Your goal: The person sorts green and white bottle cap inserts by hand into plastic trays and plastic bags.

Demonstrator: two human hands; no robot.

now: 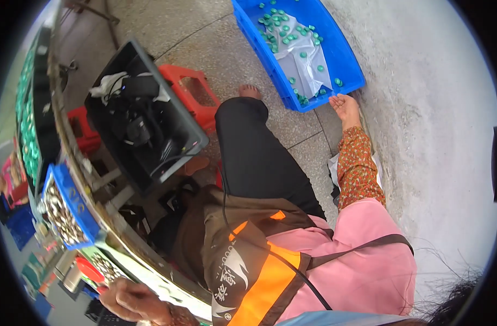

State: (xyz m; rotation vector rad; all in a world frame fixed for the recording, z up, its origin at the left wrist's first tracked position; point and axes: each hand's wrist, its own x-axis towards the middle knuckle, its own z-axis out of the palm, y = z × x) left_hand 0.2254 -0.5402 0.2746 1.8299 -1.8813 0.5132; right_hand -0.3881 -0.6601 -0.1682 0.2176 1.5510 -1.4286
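Observation:
At the upper right, my right hand, in a flowered sleeve, reaches to the near corner of a blue plastic crate. Its fingers are loosely bent and a little apart, with nothing visible between them. A creased whitish plastic sheet lines the crate. Small round green caps lie scattered on it, and one green piece shows just beyond my fingertips. At the lower left, my left hand is over the workbench, its fingers curled in. What they hold, if anything, is hidden.
A black crate with cables and dark devices stands beside red plastic stools. Along the bench are a blue tray of small metallic parts, a red dish-like object and many green pieces. A pale wall rises at right.

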